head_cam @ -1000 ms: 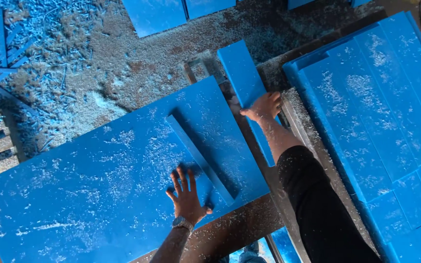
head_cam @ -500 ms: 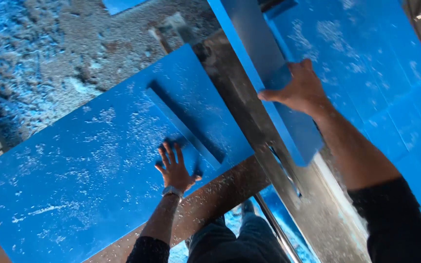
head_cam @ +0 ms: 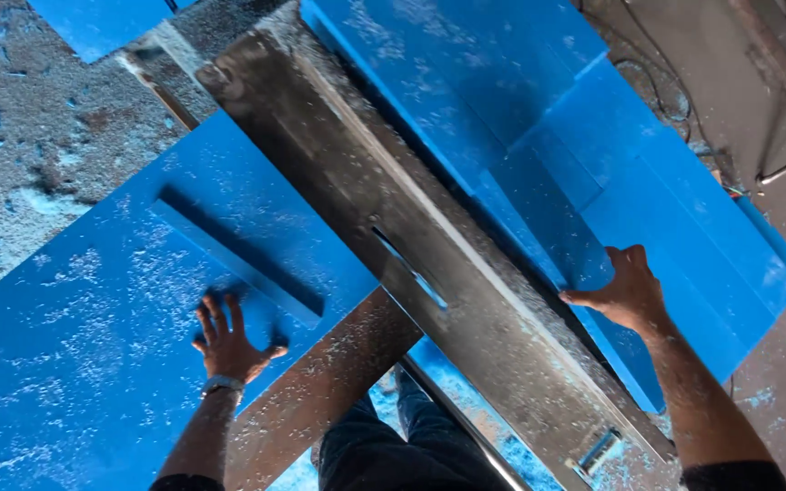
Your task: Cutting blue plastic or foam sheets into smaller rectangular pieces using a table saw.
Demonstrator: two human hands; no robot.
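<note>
Left hand (head_cam: 227, 344) flat, fingers spread, on the dusty blue sheet (head_cam: 93, 336); right hand (head_cam: 628, 291) grips a blue strip's (head_cam: 584, 264) edge beside the metal table (head_cam: 429, 264).

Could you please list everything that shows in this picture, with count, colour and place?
large board: one, blue, dusty, left, under the left hand
narrow strip: one, blue, lying on that board
saw table: one, grey metal, slotted, running across the middle
stacked boards: several, blue, right
cable: one, dark, on the floor, top right
shavings: many, blue, floor, left
left hand: flat on the large board
right hand: on a stacked board's edge
</note>
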